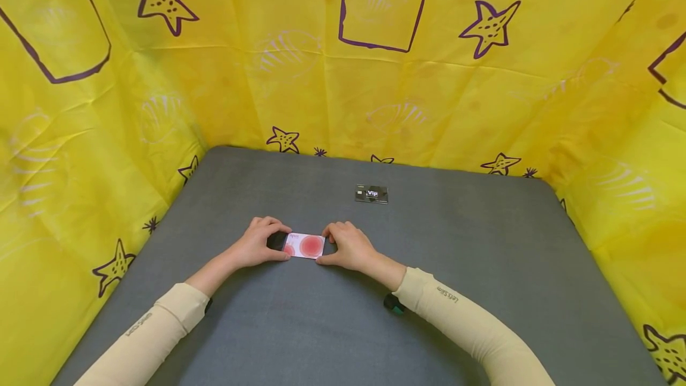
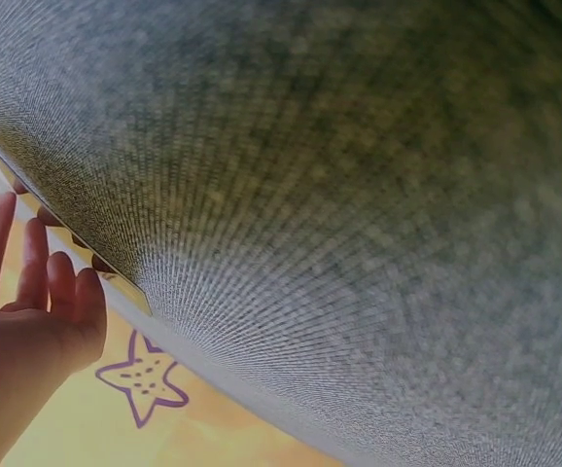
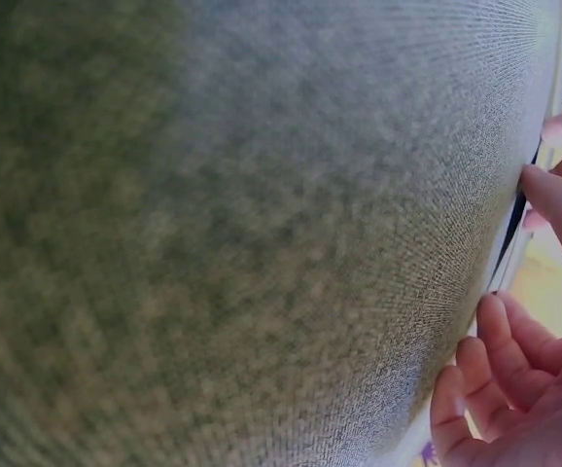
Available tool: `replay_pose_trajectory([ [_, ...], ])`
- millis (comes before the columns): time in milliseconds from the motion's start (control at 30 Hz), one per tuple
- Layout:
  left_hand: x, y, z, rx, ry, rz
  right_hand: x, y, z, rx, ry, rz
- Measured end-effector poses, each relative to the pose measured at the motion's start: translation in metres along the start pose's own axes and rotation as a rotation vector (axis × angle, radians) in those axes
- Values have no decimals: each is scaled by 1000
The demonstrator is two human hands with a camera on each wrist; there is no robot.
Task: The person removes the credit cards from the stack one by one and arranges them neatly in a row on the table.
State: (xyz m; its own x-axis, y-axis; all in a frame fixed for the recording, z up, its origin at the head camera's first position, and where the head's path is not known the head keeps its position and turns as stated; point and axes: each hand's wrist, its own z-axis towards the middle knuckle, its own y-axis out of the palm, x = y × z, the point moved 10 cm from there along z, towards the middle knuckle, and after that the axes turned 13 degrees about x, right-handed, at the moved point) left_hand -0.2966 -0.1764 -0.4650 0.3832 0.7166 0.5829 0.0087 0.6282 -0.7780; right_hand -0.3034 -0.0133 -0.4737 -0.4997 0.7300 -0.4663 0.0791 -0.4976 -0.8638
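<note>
Left arm [image 1: 143, 333] and right arm [image 1: 465, 318] angled inward, left fingers [image 1: 274, 224] and right fingers [image 1: 336, 229] curled, thumbs nearest the body

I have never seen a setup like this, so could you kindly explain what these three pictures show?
Of course. There is no machine here: a person works with two bare hands. The wide picture comes from a camera worn on the head, looking forward and down. The other two come from cameras on the wrists; much of each is filled by a blurred grey surface, with fingers near the edge.

In the head view, the left hand and right hand hold a white card with red circles between them, one at each end. Something dark shows at its left end, but I cannot tell what. Beyond, a black "Vip" card lies on the grey tabletop. Yellow cloth with drawn starfish stands behind.
</note>
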Motion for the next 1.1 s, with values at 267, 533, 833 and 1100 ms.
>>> replay_pose_trajectory([
  [267, 0, 0, 0, -3, -5, 0, -2, -1, 0, 16, -21, -5],
  [533, -3, 2, 0, -15, -19, 5, -2, -2, 0, 19, -21, 0],
  [833, -1, 2, -1, -15, -28, 3, -6, -6, -3, 33, -44, 23],
  [1100, 4, 1, -1, 3, 12, 12, -4, -9, -7, 65, -58, 85],
])
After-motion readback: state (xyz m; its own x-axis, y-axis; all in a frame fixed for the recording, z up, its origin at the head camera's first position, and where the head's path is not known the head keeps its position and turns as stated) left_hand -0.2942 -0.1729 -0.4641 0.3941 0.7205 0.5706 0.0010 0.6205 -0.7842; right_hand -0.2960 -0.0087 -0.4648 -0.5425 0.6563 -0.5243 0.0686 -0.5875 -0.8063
